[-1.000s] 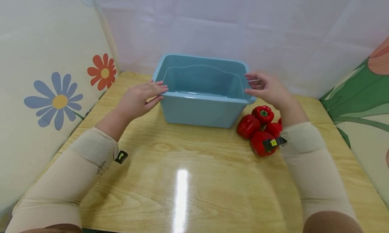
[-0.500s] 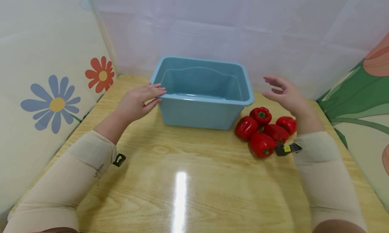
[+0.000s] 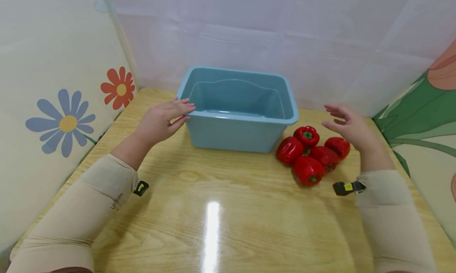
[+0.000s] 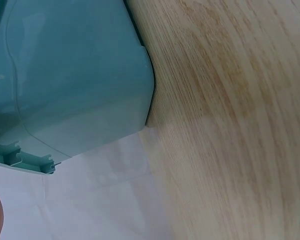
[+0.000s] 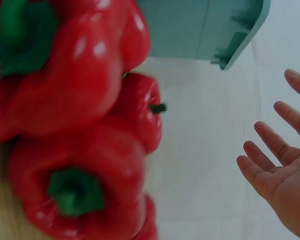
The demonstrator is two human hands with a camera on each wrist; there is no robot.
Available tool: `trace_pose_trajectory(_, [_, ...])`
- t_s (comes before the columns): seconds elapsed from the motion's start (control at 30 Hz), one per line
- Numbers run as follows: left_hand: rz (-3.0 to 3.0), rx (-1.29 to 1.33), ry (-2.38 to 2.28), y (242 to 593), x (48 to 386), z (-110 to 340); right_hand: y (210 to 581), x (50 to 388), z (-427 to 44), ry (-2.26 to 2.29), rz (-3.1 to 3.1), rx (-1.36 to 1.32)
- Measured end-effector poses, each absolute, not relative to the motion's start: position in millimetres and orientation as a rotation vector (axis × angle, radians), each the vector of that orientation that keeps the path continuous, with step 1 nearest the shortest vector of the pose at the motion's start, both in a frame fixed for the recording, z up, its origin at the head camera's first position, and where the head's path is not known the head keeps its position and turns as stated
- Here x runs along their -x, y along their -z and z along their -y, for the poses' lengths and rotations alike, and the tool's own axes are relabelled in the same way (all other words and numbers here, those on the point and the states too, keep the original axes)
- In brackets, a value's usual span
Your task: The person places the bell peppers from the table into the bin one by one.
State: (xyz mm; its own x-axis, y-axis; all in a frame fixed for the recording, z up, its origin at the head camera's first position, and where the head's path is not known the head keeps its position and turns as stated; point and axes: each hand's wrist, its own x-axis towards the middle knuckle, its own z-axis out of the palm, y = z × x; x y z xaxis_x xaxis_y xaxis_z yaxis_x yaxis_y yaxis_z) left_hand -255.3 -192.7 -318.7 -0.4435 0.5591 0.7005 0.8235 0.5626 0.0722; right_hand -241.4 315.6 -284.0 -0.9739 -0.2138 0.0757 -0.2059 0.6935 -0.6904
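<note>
1. Toward the back of the counter (image 3: 171,209), the blue bin (image 3: 233,132) stands upright, mouth upward; it lies lengthwise across, probably so both its ends are within reach.
2. At the bin's near left corner, the left hand (image 3: 162,118) rests on the rim, its fingers straight and loosely together, clamped on nothing; so light a touch suggests steadying rather than lifting.
3. Just beside the bin's near right corner lie five red peppers (image 3: 322,156), bunched close; whether the nearest one touches the bin cannot be told. Their rounded sides seem to lean on one another, which likely keeps them from rolling.
4. Well apart from the bin, off its right end, the right hand (image 3: 345,124) hangs in the air, fingers and thumb apart with nothing between them; presumably it is held there to stay off the peppers.
5. Behind the bin hangs a pale sheet (image 3: 213,27), seemingly as a plain backdrop; a flower print (image 3: 67,123) lines its left side, a leaf print (image 3: 424,110) its right.
</note>
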Motion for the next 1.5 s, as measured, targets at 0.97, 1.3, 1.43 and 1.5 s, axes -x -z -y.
trace_pose_trajectory(0.97, [2.158, 1.104, 0.529, 317.8, 255.6, 192.3, 343.7, 232.5, -374.6, 1.075, -2.829, 0.023])
trace_pose_trajectory(1.3, [2.164, 1.110, 0.547, 317.0, 254.1, 191.3, 360.3, 232.1, -376.0, 1.082, -2.791, -0.005])
trace_pose_trajectory(1.43, [2.165, 1.107, 0.542, 316.8, 254.0, 191.2, 365.1, 231.8, -376.1, 1.060, -2.813, -0.018])
trace_pose_trajectory(1.5, [2.163, 1.107, 0.545, 316.6, 254.0, 191.2, 366.9, 231.8, -376.6, 1.060, -2.823, -0.017])
